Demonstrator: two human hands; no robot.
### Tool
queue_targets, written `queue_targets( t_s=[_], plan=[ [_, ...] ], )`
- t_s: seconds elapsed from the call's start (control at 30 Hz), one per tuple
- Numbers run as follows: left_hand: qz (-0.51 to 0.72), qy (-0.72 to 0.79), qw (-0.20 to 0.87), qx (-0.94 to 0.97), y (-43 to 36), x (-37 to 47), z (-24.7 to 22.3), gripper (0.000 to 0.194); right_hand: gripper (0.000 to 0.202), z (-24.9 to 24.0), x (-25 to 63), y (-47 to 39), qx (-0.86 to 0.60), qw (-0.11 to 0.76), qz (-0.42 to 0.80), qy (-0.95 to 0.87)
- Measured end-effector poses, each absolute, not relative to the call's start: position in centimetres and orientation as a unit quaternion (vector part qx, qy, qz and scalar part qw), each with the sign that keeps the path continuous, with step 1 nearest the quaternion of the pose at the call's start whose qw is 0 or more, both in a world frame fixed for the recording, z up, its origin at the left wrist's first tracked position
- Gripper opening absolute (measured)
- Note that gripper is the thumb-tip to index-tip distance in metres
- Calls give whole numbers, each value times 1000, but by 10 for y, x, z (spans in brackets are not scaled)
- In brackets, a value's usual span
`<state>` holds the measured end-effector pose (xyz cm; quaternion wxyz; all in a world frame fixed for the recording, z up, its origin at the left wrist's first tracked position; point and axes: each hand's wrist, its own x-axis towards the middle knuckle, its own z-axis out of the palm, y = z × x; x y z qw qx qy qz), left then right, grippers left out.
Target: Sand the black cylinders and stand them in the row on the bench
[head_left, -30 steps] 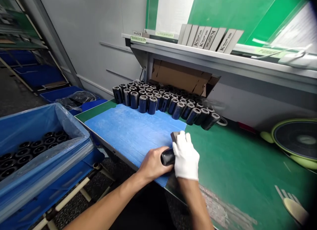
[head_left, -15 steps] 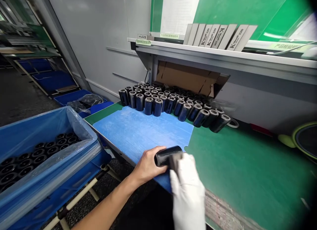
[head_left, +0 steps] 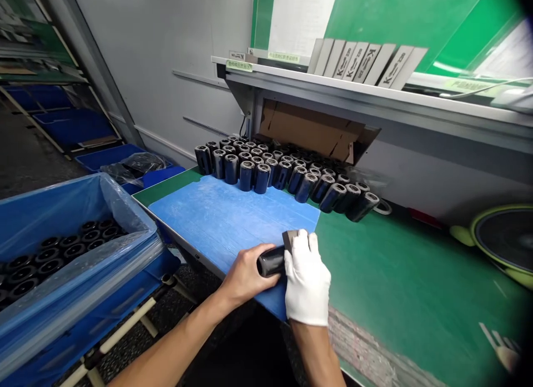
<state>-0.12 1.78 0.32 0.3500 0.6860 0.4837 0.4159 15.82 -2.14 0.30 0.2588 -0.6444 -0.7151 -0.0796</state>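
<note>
A black metal cylinder [head_left: 270, 262] with a hollow end lies in my bare left hand [head_left: 249, 273], fingers and thumb wrapped round its left end. My right hand [head_left: 307, 276], in a white glove, is closed on a grey-brown sanding block [head_left: 290, 240] and presses it against the right end of the cylinder. The glove hides most of the block and that end of the cylinder. Both hands are over the front edge of the blue mat [head_left: 233, 209].
Rows of similar black cylinders [head_left: 262, 179] stand at the back of the green table [head_left: 395, 270]. On the left a lined blue crate [head_left: 145, 231] holds more. Grey blocks marked 220 [head_left: 358, 62] line the shelf [head_left: 416, 98]. A round green-rimmed object [head_left: 474, 226] sits at the right.
My right hand has shifted on the cylinder, its block now at the far side and upright; the glove is less blurred. My left hand keeps its hold. The view has moved slightly.
</note>
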Motion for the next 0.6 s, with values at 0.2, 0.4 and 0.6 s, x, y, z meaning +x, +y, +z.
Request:
queue_targets(
  t_s=[0.2, 0.4, 0.6],
  plan=[
    [423, 469, 351, 692, 18, 0, 4, 55, 52, 6, 159, -20, -664, 247, -68, -702],
    [412, 476, 369, 684, 19, 0, 7, 50, 52, 6, 155, -20, -653, 230, -91, -716],
    [420, 484, 360, 678, 19, 0, 6, 54, 50, 14, 156, -13, -634, 236, -74, -733]
  ],
)
